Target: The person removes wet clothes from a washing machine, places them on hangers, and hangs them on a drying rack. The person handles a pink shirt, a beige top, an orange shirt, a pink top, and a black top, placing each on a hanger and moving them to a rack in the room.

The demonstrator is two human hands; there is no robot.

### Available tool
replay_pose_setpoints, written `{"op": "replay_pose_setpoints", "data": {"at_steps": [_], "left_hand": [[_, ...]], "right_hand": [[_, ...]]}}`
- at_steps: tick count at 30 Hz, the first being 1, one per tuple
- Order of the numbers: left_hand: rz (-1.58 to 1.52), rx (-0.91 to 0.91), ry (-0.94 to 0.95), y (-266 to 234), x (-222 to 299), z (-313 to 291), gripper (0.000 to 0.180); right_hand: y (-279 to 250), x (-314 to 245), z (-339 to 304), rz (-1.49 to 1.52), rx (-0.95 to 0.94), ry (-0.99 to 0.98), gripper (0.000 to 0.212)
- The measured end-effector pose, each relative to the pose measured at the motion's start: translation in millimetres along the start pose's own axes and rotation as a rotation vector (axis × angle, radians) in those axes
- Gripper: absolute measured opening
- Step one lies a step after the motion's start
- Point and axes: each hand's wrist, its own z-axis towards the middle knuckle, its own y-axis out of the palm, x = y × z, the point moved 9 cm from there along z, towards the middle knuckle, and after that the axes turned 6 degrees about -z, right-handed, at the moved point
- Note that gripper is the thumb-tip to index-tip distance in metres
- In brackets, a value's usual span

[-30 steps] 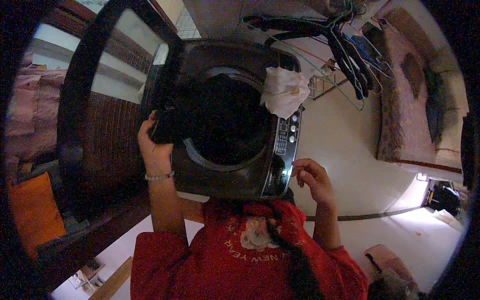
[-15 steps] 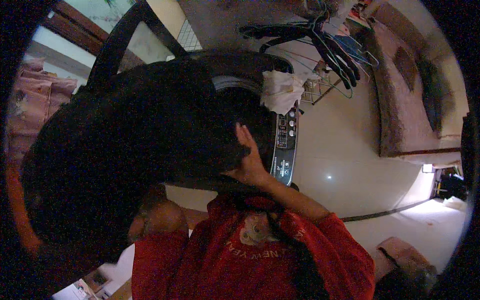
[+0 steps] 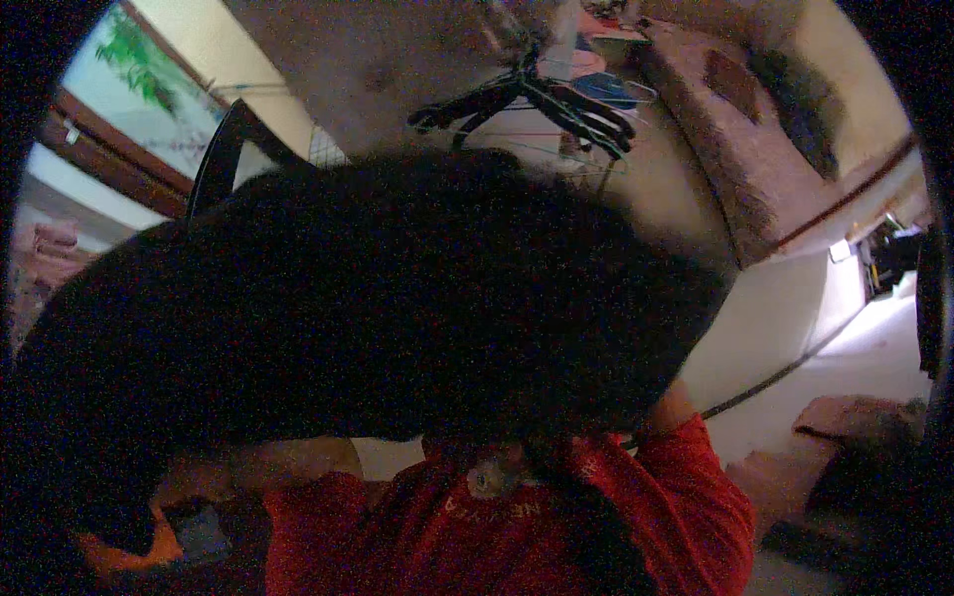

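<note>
A large piece of black cloth (image 3: 397, 298), too dark to show its shape or kind, spreads across the middle of the head view. Beneath its lower left edge my left forearm (image 3: 298, 465) reaches out to the left, the hand itself lost in the dark. On the right, my right forearm (image 3: 676, 409) goes up behind the cloth, which covers that hand. The fingers of both hands are hidden, so their grip cannot be made out. The raised black lid (image 3: 221, 159) of the washing machine sticks up past the cloth at the upper left; the machine's body is covered.
Black hangers (image 3: 527, 94) and thin wire ones hang beyond the cloth. A pinkish cover (image 3: 696, 129) lies over furniture at the upper right. Pale floor (image 3: 760, 343) runs along the right, with a pinkish cloth (image 3: 855, 417) lower down. Something orange (image 3: 129, 556) shows at the lower left.
The black cloth has risen and spread to the right, hiding the washing machine's panel and drum opening. My right hand, earlier flat with fingers stretched against the cloth, has gone behind it.
</note>
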Motion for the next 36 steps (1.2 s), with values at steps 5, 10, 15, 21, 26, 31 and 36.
{"op": "replay_pose_setpoints", "data": {"at_steps": [5,10,15,21,26,31,36], "left_hand": [[-0.115,-0.068,-0.047,25.9,-18.8,33.2,0.027],[-0.326,-0.18,-0.098,95.2,-62.6,102.5,0.026],[-0.538,-0.265,-0.145,177.5,-99.3,145.9,0.025],[-0.669,-0.578,-0.585,299.8,-206.7,66.3,0.018],[-0.062,-1.118,-0.881,374.9,-267.5,-119.5,0.013],[-0.209,-1.61,-0.966,390.0,-285.6,-227.6,0.017],[-0.115,-1.608,-0.911,352.6,-297.5,-182.5,0.018]], "right_hand": [[-247.1,24.4,-49.0,-0.972,0.561,0.301,0.052],[-358.6,22.9,-134.2,-1.148,0.564,0.694,0.052],[-319.6,23.5,-131.5,-0.75,0.288,0.619,0.052],[-261.8,-19.4,-145.0,-0.165,-0.012,0.399,0.058],[-216.1,46.2,-181.1,0.229,0.012,0.886,0.06],[-138.0,98.2,-257.4,0.354,-0.203,1.084,0.059],[-164.3,119.5,-215.4,0.926,0.34,1.028,0.049]]}}
